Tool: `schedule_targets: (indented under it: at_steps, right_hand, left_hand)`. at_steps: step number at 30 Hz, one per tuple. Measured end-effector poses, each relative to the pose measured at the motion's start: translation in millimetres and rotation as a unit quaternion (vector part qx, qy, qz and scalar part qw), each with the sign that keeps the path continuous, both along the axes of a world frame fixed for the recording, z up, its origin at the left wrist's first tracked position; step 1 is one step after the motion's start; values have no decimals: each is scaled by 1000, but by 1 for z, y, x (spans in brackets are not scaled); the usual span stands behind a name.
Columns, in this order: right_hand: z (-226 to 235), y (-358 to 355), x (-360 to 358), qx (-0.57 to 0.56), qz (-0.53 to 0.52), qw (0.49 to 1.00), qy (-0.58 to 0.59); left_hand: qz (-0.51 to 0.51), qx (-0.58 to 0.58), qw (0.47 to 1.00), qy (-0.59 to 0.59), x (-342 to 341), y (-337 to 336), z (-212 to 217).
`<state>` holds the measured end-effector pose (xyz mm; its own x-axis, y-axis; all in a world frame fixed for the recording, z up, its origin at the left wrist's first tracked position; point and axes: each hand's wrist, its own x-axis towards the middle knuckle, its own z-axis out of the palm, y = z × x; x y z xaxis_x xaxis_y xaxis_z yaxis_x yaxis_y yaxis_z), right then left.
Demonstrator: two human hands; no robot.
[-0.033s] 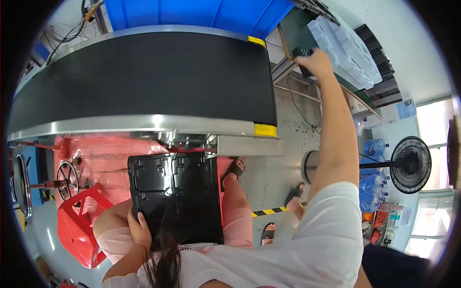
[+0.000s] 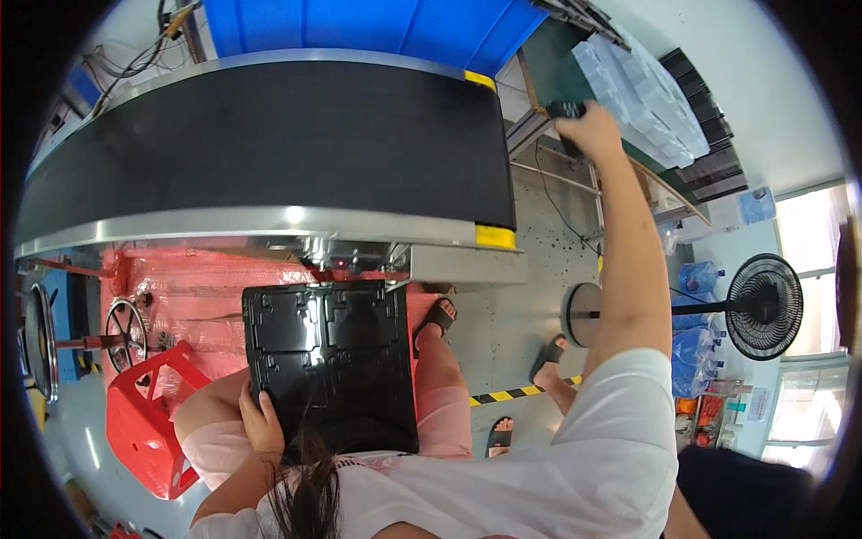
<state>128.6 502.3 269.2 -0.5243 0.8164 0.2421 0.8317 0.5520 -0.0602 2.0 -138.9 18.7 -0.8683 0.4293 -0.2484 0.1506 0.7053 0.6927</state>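
Observation:
A glossy black plastic tray (image 2: 332,368) with moulded compartments lies across my lap, below the conveyor's near edge. My left hand (image 2: 260,422) grips its left edge, fingers closed on the rim. My right arm is stretched far out to the right, past the conveyor's end. There my right hand (image 2: 594,133) is closed around a small black object (image 2: 567,111) at the corner of a green-topped table (image 2: 558,67). My fingers partly cover that object, and its kind cannot be made out.
A black-belted conveyor (image 2: 296,144) runs in front, with a blue bin (image 2: 377,25) behind. White trays (image 2: 633,103) are stacked on the table. A fan (image 2: 763,305) and water bottles (image 2: 696,359) stand right. A red stool (image 2: 148,422) is at left. Another person's sandalled foot (image 2: 549,359) is nearby.
The view has shifted slightly. My right hand still holds the small black object by the table corner, and my left hand remains on the tray.

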Motion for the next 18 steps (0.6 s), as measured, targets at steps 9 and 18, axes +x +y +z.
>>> schedule_targets:
  at_steps: [9, 18]
  right_hand:
    - [17, -278, 114, -87, 298, 943, -123]
    - [-8, -490, 45, 46, 729, 668, -140]
  left_hand:
    - [-148, 170, 945, 235, 12, 37, 85]
    - [-169, 194, 565, -784, 47, 34, 118]
